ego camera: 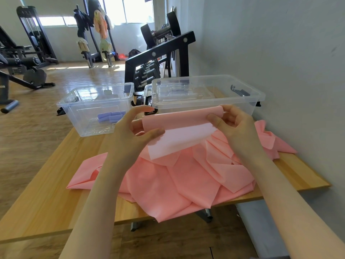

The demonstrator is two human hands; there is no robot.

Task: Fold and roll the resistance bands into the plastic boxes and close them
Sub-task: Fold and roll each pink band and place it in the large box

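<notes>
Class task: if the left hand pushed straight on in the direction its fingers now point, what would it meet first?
Likely the lidded clear box: the left hand, gripping the pink band roll, points up and right toward that box's near left corner. Depth is unclear, so this is a judgement.

open box (97, 107) left | lidded box (207, 94) right | bands (168, 180) in front

The room is lit brightly by daylight from blown-out windows (130, 10); glare is cast on the floor (89, 71) below them, and straight edges are bowed by wide-angle distortion
</notes>
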